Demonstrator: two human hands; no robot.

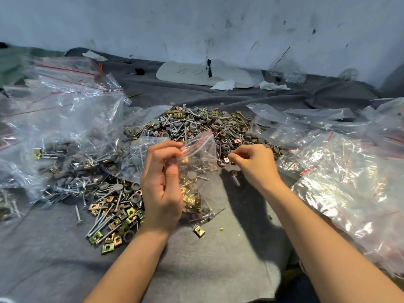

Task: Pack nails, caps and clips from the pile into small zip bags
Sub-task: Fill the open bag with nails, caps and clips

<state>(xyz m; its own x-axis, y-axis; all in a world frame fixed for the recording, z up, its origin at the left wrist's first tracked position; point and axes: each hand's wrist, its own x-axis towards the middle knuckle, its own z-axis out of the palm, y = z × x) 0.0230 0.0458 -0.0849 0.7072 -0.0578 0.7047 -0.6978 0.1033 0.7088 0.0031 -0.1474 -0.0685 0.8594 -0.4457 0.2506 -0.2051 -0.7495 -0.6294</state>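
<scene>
A big pile [203, 125] of nails, grey caps and brass clips lies on the grey cloth ahead of me. My left hand [161, 184] holds a small clear zip bag [199, 171] by its red-striped top; clips, nails and a grey cap show inside it. My right hand [253, 165] is just right of the bag, fingers curled, pinching a small copper-coloured clip [227, 159] at its fingertips. A smaller heap of loose clips and nails [113, 213] lies left of my left wrist. One clip [199, 231] lies alone below the bag.
Filled and empty zip bags are heaped at the left [65, 119] and at the right [349, 171]. A white board [196, 74] and crumpled paper scraps [271, 85] lie by the pale wall at the back. The grey cloth [207, 259] covers the surface.
</scene>
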